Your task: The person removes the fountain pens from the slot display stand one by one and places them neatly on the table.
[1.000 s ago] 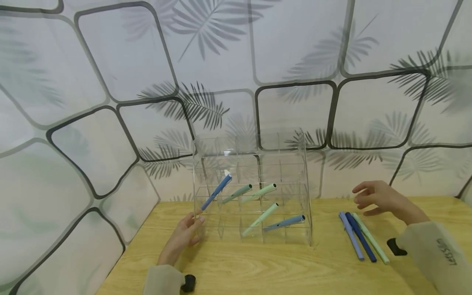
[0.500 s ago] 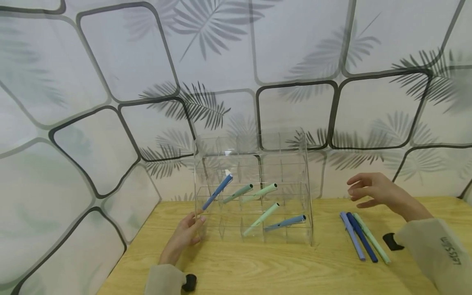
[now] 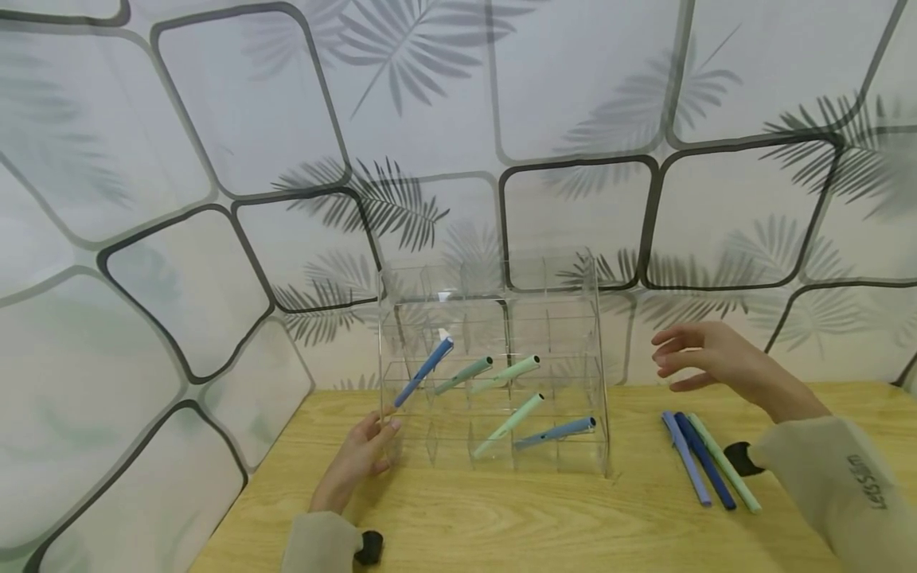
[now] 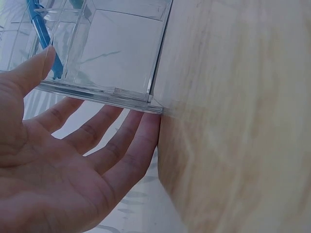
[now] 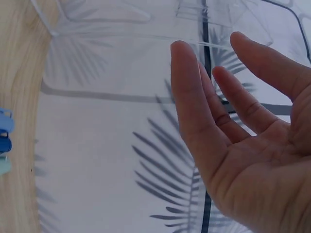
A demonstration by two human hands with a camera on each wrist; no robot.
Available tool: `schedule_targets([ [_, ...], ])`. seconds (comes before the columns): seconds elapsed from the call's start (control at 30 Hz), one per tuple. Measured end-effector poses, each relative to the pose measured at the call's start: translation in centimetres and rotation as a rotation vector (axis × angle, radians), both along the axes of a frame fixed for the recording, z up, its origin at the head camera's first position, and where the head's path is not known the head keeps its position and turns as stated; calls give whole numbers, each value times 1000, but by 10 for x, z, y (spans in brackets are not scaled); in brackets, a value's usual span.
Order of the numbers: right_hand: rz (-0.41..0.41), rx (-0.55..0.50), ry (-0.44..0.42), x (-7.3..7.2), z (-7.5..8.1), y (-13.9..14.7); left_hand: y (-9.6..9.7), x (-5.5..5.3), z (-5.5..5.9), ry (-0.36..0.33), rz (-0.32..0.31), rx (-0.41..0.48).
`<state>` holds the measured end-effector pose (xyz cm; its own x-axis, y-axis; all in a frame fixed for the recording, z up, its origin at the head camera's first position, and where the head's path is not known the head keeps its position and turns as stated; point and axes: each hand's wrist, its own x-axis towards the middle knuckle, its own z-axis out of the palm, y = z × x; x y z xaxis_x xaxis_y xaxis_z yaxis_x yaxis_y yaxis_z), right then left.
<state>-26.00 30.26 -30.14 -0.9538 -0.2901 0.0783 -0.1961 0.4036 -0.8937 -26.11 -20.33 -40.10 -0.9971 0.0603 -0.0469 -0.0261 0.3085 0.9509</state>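
A clear acrylic tiered pen rack stands on the table, divided into small compartments. My left hand holds its lower left side; in the left wrist view the thumb is on one side of the clear edge and the fingers on the other. Several capped pens lean in it: a blue pen, a dark green pen, a light green pen, another light green pen and a grey-blue pen. My right hand hovers to the right, holding nothing, fingers loosely bent.
Three pens lie side by side on the wooden table, right of the rack: a periwinkle pen, a dark blue pen and a pale green pen. A leaf-patterned curtain hangs behind.
My right hand has moved left and slightly up, away from above the three pens and nearer the rack. The left hand has stayed at the rack's side.
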Motion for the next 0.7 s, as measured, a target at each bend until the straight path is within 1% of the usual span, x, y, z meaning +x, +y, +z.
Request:
schedule_targets([
  [0.3,23,-27,12,0,9,-17,1,0,1,-3,10,-5],
  [0.53,45,-69,17,1,13,-31,0,1,1,-3,-19,3],
  [0.7,61,-102,10,0,18,-44,-1,1,1,-5,-13,1],
])
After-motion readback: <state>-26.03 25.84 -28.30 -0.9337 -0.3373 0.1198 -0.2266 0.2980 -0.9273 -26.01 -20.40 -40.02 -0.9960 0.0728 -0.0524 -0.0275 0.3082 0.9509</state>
